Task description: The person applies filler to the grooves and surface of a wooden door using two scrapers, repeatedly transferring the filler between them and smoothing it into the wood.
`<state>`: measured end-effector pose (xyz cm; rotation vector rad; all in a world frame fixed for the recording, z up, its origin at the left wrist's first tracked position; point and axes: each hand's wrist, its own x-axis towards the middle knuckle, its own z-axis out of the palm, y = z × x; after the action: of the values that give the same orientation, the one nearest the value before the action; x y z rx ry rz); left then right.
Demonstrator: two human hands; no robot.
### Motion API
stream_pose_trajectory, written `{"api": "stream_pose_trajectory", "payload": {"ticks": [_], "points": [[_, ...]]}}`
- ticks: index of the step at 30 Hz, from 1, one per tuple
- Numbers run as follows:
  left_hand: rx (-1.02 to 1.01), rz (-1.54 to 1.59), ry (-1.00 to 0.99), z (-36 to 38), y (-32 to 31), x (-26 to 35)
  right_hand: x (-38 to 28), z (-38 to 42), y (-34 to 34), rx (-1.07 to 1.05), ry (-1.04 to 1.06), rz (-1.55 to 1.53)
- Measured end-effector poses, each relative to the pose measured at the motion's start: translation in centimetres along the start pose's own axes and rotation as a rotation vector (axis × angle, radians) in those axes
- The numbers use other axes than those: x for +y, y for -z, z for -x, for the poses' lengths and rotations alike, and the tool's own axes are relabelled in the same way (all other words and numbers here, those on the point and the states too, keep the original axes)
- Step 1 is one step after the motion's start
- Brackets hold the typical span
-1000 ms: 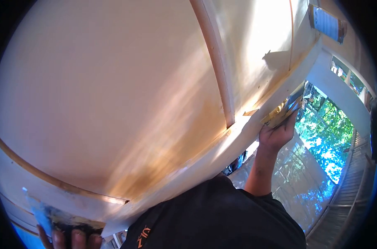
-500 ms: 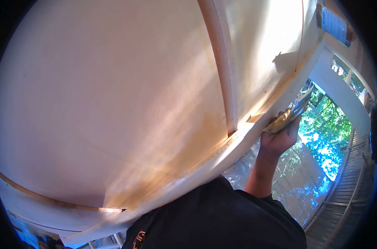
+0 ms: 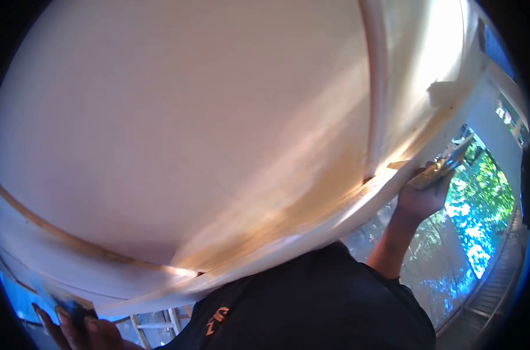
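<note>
My right hand (image 3: 424,197), raised at the right, is closed around a thin flat plate (image 3: 443,166). Yellowish paste or glare marks the plate, which is held tilted just beside the edge of a large pale panel (image 3: 160,128). At the lower left, my left hand (image 3: 96,333) has its fingers curled by a small dark thing (image 3: 75,309); blur hides what kind it is. The left hand is below the panel's lower left rim. Brownish-yellow patches run along the panel's lower edge, where a raised rib (image 3: 377,87) meets it.
A narrow slot (image 3: 72,236) with a tan edge crosses the panel's lower left. Beneath are a pale ladder-like frame (image 3: 154,328) and blue sheeting. To the right, a white frame (image 3: 498,125) and ribbed sheeting (image 3: 487,303) border green foliage. My dark shirt (image 3: 317,303) is close under the panel.
The view has swung so that the panel, rib and right hand sit farther right. My left hand has come more fully into view at the lower left. The right hand keeps hold of the plate.
</note>
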<state>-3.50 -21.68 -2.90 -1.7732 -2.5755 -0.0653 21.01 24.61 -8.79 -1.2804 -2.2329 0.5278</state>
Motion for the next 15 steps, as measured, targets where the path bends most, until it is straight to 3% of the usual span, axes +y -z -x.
{"api": "stream_pose_trajectory", "payload": {"ticks": [2,5,10,13,15], "points": [[-0.012,-0.008,0.065,0.1,0.3,0.4,-1.1,-0.2,-0.2,0.085,-0.417,-0.567],[-0.043,-0.035,0.069,0.5,0.7,0.1,-1.1,-0.4,0.3,-0.059,-0.504,-0.962],[-0.041,-0.016,0.089,0.7,0.8,0.4,0.3,-0.5,1.2,-0.225,-0.473,-1.173],[0.069,0.04,0.042,0.4,-0.3,0.4,2.1,-1.0,2.2,-0.304,-0.423,-1.194],[-0.032,0.022,0.083,0.4,0.4,0.7,2.7,-1.1,2.6,-0.307,-0.456,-1.241]]}}
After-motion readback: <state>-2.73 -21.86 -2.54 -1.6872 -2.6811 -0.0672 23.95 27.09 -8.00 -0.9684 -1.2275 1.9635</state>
